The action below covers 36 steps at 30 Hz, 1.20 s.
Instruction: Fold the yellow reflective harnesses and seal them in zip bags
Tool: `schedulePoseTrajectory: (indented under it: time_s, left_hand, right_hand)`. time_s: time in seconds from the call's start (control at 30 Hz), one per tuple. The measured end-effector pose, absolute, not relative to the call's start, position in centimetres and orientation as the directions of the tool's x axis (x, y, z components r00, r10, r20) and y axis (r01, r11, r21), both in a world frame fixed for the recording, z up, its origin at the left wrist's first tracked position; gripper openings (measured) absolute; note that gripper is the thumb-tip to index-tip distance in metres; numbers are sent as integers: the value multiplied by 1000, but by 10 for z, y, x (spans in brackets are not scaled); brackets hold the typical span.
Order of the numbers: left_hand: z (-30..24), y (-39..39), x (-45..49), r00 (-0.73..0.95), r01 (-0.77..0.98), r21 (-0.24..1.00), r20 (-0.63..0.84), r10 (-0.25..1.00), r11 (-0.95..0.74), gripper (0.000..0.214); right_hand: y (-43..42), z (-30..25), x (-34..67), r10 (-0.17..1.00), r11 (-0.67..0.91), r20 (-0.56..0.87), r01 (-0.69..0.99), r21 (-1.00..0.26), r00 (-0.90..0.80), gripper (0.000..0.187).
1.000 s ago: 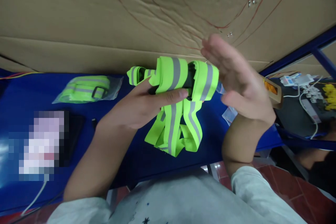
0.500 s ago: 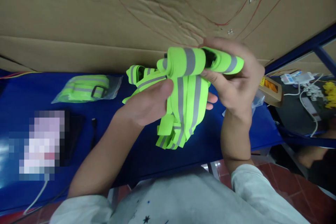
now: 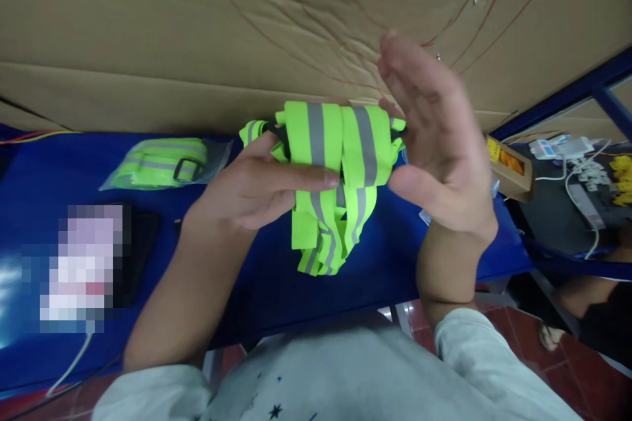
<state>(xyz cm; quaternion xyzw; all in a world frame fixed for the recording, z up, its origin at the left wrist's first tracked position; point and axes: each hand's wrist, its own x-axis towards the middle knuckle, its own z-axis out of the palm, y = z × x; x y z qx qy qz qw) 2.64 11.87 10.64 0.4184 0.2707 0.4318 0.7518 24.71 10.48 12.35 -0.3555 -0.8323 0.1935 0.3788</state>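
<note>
The left hand (image 3: pixel 257 187) grips a bundle of neon-yellow reflective straps (image 3: pixel 336 158) above the blue counter (image 3: pixel 49 171), its fingers lying across the front of the bundle and closed on it, with the thumb side tucked behind the fabric and out of sight. The right hand (image 3: pixel 439 151) stands just beside the bundle's right end, held flat and open with fingers extended upward; its palm faces the straps, and motion blur makes it hard to tell whether the palm actually touches them. The bundle's upper part is wrapped into broad bands with grey stripes, while folded loops hang down below the left hand's fingers; a dark part shows between the bands near the top left, too hidden to identify. Behind the hands a large cardboard sheet (image 3: pixel 197 33) marked with red lines fills the upper view. On the counter to the left lies a clear bag holding another yellow strap set (image 3: pixel 162 163), well apart from the hands. A pixelated patch covers something at lower left. At right, a small brown box (image 3: pixel 508 168) sits partly hidden behind the right hand.
</note>
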Motion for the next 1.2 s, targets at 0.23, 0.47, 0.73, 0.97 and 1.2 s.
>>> schedulePoseTrajectory:
  time_s: [0.23, 0.47, 0.73, 0.97, 1.2]
  left_hand:
    - [88, 123, 39, 557, -412, 869, 2, 831, 274, 34]
    - [70, 124, 42, 534, -280, 954, 60, 844, 110, 38]
    - [69, 135, 33, 644, -211, 977, 140, 752, -1, 47]
    - [81, 128, 28, 665, -82, 985, 167, 728, -152, 43]
    - [66, 115, 60, 623, -365, 907, 72, 779, 209, 49]
  right_hand:
    - [104, 119, 231, 847, 531, 477, 433, -729, -236, 27]
    - [105, 109, 227, 889, 447, 453, 338, -828, -66, 34]
    - [109, 104, 217, 890, 454, 453, 138, -880, -42, 46]
    - [102, 103, 207, 874, 480, 485, 198, -854, -26, 39]
    - [89, 112, 206, 822, 472, 547, 349, -810, 160, 35]
